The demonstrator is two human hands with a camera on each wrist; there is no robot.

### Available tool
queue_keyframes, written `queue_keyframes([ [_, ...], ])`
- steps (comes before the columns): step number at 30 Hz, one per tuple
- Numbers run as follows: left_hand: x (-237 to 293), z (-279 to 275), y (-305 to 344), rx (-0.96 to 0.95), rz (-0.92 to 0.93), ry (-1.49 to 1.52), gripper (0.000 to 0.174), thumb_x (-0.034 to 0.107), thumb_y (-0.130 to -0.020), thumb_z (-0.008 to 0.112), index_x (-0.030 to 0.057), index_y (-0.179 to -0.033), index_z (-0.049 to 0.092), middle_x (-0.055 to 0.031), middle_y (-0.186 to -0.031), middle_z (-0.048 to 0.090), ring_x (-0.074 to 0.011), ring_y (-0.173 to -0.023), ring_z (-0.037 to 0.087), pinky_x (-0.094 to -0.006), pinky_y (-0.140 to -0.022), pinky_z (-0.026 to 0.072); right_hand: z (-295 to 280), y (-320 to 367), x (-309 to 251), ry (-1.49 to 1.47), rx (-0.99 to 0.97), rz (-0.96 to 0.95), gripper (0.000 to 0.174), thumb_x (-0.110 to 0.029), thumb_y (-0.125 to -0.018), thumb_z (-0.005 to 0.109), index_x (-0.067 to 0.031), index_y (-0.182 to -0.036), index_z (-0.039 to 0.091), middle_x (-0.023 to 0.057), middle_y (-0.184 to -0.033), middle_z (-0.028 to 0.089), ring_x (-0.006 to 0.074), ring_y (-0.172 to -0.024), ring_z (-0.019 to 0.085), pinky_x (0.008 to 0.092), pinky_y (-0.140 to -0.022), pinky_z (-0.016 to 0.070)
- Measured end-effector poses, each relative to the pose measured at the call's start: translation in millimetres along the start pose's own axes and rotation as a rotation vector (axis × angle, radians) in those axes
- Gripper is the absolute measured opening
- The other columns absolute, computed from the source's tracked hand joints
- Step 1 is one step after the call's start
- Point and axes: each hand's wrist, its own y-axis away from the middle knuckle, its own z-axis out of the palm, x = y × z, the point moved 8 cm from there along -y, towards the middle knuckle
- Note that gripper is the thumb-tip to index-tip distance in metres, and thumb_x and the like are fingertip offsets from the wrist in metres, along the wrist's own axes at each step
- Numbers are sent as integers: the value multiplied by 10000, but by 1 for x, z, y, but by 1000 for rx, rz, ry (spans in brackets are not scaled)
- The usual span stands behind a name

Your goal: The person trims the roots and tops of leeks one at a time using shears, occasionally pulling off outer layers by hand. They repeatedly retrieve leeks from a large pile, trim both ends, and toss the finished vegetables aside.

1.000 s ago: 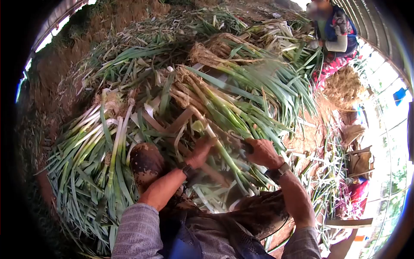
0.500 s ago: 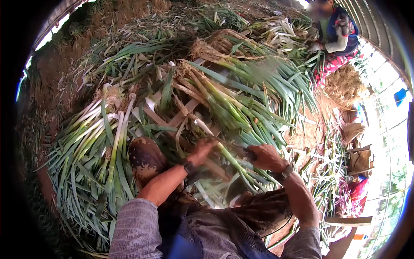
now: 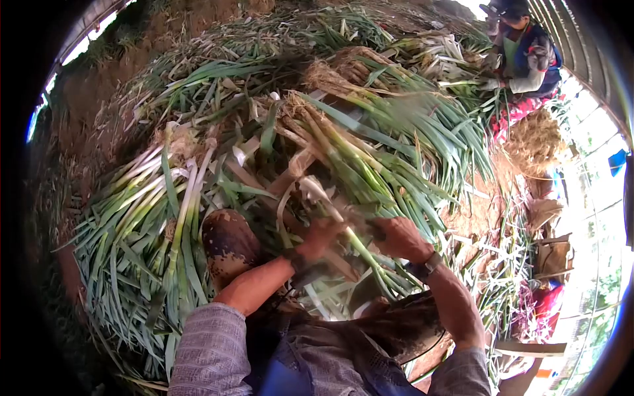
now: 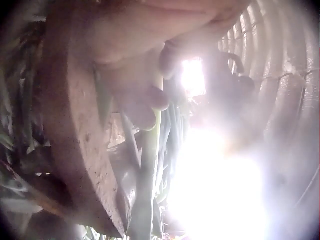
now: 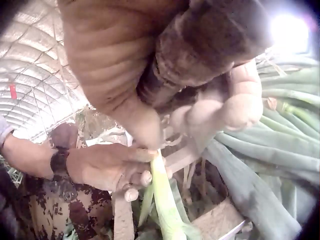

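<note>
right grip has edged toward left grip, clasping a dark handle; left grip pinches the leek. likely light, slick, bruisable: hold its firm shaft.

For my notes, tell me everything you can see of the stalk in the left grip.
The stalk is long and smooth-looking, whitish at its upper-left end, green further down where leaves spread. In the head view it slants down to the right. The left grip holds it partway along; whether the right grip touches it is unclear.
</note>
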Motion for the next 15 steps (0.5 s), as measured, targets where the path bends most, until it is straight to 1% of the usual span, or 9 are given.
queue_keyframes([
  [1, -2, 2, 1, -10, -12, -29, 189, 174, -908, 646, 23, -1018, 614, -70, -897, 664, -178, -782, 677, -337, -538, 582, -4, 3, 0, -90, 35, 27, 257, -262, -819, 641, -109, -1018, 696, 160, -744, 658, 374, -693, 622, 469, -639, 477],
  [4, -5, 5, 2, 12, -52, -46, 193, 198, -894, 650, 31, -987, 623, -61, -812, 654, -173, -754, 665, -325, -596, 568, 0, 2, 16, 40, -35, 59, 266, -276, -810, 648, -100, -1004, 692, 156, -732, 654, 361, -677, 624, 462, -629, 474],
  [5, -8, 2, -1, 11, -49, -46, 193, 198, -894, 650, 31, -987, 623, -61, -812, 654, -173, -754, 665, -325, -596, 568, -4, 5, 15, -10, 25, 21, 276, -301, -798, 672, -93, -979, 692, 148, -706, 648, 352, -645, 619, 450, -606, 474],
  [7, -17, -10, -12, -37, 38, 4, 172, 177, -879, 660, 45, -985, 631, -57, -778, 639, -174, -693, 634, -315, -635, 539, -8, 10, 16, -45, 47, 17, 271, -296, -796, 679, -90, -971, 692, 144, -700, 646, 347, -641, 617, 442, -597, 474],
  [8, -38, -30, -25, -41, 38, 2, 172, 177, -879, 660, 45, -985, 631, -57, -778, 639, -174, -693, 634, -315, -635, 539, -12, 13, 14, -79, 70, 17, 266, -292, -794, 686, -87, -963, 692, 140, -694, 644, 342, -638, 616, 433, -588, 474],
  [10, -52, -59, -49, -56, 379, -425, 189, 218, -922, 564, 39, -955, 616, -73, -833, 646, -180, -666, 624, -352, -524, 517, -14, 18, 16, -75, 95, -7, 256, -276, -793, 689, -85, -965, 693, 140, -687, 642, 342, -635, 616, 428, -582, 474],
  [11, -32, -47, -38, -59, 386, -427, 189, 218, -922, 564, 39, -955, 616, -73, -833, 646, -180, -666, 624, -352, -524, 517, -15, 19, 15, -75, 115, -38, 248, -259, -792, 692, -84, -967, 695, 139, -680, 639, 342, -632, 615, 424, -575, 474],
  [13, -14, -6, -2, -181, -143, 201, 222, 252, -943, 518, 55, -947, 619, -74, -847, 649, -185, -696, 619, -352, -575, 513, -14, 24, 18, -57, 113, -32, 247, -241, -793, 694, -81, -981, 695, 140, -695, 645, 337, -636, 622, 418, -581, 480],
  [15, -9, -1, -4, -233, -62, 97, 213, 243, -942, 515, 57, -947, 619, -77, -848, 648, -187, -704, 613, -349, -591, 513, -15, 31, 18, -38, 117, -21, 248, -223, -794, 696, -78, -995, 695, 141, -710, 651, 332, -641, 628, 411, -587, 486],
])
